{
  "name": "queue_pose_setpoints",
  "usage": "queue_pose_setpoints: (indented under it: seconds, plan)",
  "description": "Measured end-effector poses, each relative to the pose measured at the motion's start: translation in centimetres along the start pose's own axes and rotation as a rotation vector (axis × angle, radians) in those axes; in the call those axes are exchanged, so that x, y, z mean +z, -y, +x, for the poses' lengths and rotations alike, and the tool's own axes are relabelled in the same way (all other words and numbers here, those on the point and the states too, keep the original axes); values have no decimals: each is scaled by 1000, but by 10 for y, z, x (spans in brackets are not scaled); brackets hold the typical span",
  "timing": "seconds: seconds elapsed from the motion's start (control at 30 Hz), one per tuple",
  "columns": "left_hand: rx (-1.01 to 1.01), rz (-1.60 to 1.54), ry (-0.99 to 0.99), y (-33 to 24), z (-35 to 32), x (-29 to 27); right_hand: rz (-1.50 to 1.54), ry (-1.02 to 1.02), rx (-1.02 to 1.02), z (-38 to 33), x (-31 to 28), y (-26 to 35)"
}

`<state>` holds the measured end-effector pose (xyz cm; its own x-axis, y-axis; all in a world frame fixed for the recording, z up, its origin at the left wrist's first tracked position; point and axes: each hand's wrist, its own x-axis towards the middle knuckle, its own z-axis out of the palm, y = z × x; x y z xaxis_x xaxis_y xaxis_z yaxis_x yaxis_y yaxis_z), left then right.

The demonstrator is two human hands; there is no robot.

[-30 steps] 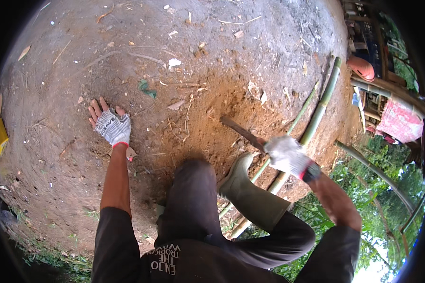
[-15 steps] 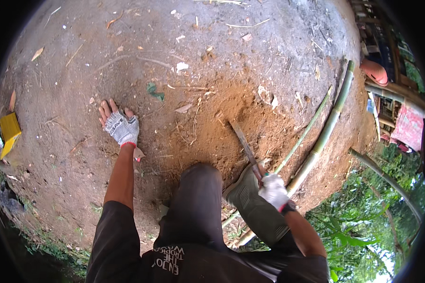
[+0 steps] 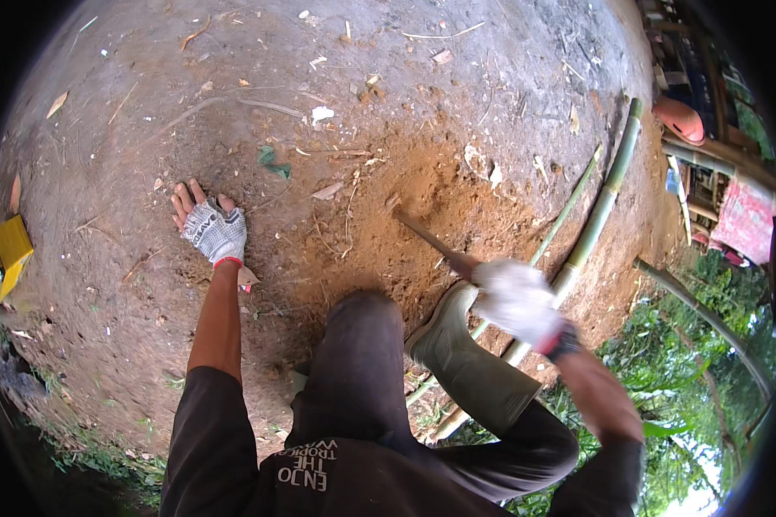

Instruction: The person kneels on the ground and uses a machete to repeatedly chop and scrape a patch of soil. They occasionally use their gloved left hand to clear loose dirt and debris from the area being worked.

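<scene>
My right hand (image 3: 516, 302), in a white knitted glove and smeared by motion, is wrapped round the handle of a machete (image 3: 431, 239). Its narrow blade slants up and left, the tip beside a shallow hollow in loose orange-brown soil (image 3: 431, 185). Whether the tip touches the soil I cannot tell. To the left, my left hand (image 3: 215, 226) rests palm down on the bare ground, fingers spread, in a fingerless grey-white glove with a red cuff. A small pale scrap (image 3: 247, 277) lies by its wrist.
A thick green bamboo pole (image 3: 597, 217) and a thinner bamboo stem (image 3: 569, 202) lie at the right, passing beneath my right arm. My booted foot (image 3: 466, 353) stands near them. A yellow box (image 3: 11, 246) is at far left, and an orange-pink shoe-like item (image 3: 679, 121) at upper right.
My right hand has risen toward the camera and shifted slightly right and up, bringing the machete with it. Its tip has moved up-left. My left hand stays planted on the ground.
</scene>
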<state>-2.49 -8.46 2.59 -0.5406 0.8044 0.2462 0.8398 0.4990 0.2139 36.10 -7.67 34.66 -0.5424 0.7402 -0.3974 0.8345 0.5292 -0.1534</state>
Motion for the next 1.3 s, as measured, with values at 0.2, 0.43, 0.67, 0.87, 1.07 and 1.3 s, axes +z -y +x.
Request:
queue_pose_setpoints:
  seconds: [0.2, 0.43, 0.67, 0.87, 1.07, 1.3]
  plan:
    - [-8, 38, 16, 15, 14, -3, -19, 112, 213, -37, 152, 43]
    - [5, 39, 73, 2, 8, -21, 30, -96, 380, -88, 244, 42]
    - [-23, 64, 61, 28, 18, -35, 1347, -186, 899, -67, -15, 58]
    - [-16, 62, 20, 40, 29, -8, 1322, -195, 1030, -30, -73, 58]
    - [-22, 10, 36, 27, 40, 22, 1950, -327, 1051, 46, 96, -27]
    - [-20, 8, 17, 28, 31, -5, 1284, -195, 853, -37, 187, -100]
